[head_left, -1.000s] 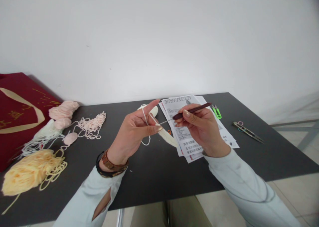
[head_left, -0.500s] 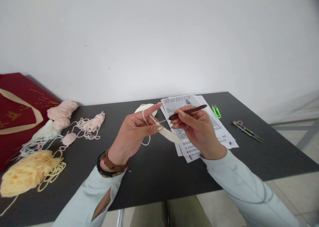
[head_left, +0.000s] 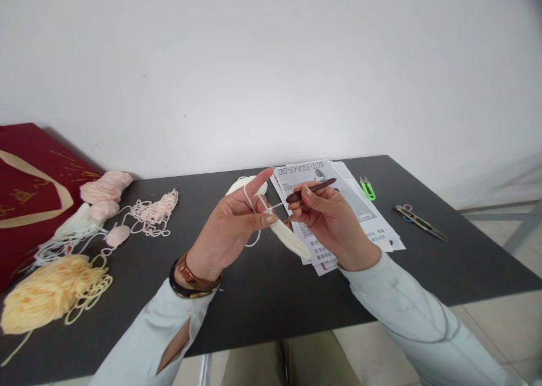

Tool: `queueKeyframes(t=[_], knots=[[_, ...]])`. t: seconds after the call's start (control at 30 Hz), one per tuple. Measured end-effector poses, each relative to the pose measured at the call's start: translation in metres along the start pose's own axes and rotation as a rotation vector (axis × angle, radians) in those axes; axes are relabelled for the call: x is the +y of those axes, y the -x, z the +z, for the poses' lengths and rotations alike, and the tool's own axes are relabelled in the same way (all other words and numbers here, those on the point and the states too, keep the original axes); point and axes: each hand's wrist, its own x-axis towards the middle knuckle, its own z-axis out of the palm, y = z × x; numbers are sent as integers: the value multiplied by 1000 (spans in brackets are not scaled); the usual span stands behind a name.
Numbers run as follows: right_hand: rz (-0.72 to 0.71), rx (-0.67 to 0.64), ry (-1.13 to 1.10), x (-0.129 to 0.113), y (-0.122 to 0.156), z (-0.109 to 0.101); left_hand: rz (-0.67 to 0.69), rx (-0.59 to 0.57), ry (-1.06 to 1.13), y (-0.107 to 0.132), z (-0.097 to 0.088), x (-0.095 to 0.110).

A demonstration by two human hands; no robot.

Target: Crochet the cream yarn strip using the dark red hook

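Note:
Pinched between thumb and fingers of my left hand [head_left: 231, 225] is a narrow cream crochet piece [head_left: 291, 241], its free end hanging down to the right. White yarn [head_left: 242, 193] loops over the raised index finger of that hand. My right hand [head_left: 332, 216] grips the dark brown handle of a crochet hook [head_left: 311, 189] like a pen. The hook's thin metal shaft reaches the top of the piece beside my left thumb; its tip is too small to make out. Behind my left hand lies a white yarn ball [head_left: 237, 186], partly hidden.
Printed sheets [head_left: 355, 197] lie beneath my right hand. Green thread snips [head_left: 367, 188] and metal scissors [head_left: 419, 222] rest to the right on the black table [head_left: 271, 307]. At left are pink yarn [head_left: 105, 188], yellow yarn [head_left: 46, 293] and a red bag [head_left: 29, 188].
The hook's handle has shifted slightly left and downward. The crochet piece now hangs more steeply, its free end lower. My left index finger is raised a little higher.

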Motion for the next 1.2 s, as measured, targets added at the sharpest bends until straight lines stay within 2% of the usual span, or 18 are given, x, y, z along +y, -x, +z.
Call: queueKeyframes(t=[0.2, 0.47, 0.67, 1.2], knots=[[25, -71, -38, 0, -1, -4, -73, -84, 87, 0, -5, -1], [39, -107, -57, -1, -1, -4, -107, -118, 131, 1, -3, 0], [42, -106, -53, -1, 0, -3, -121, -152, 177, 2, -2, 2], [-63, -86, 47, -3, 3, 1, -127, -220, 232, 4, -3, 3]])
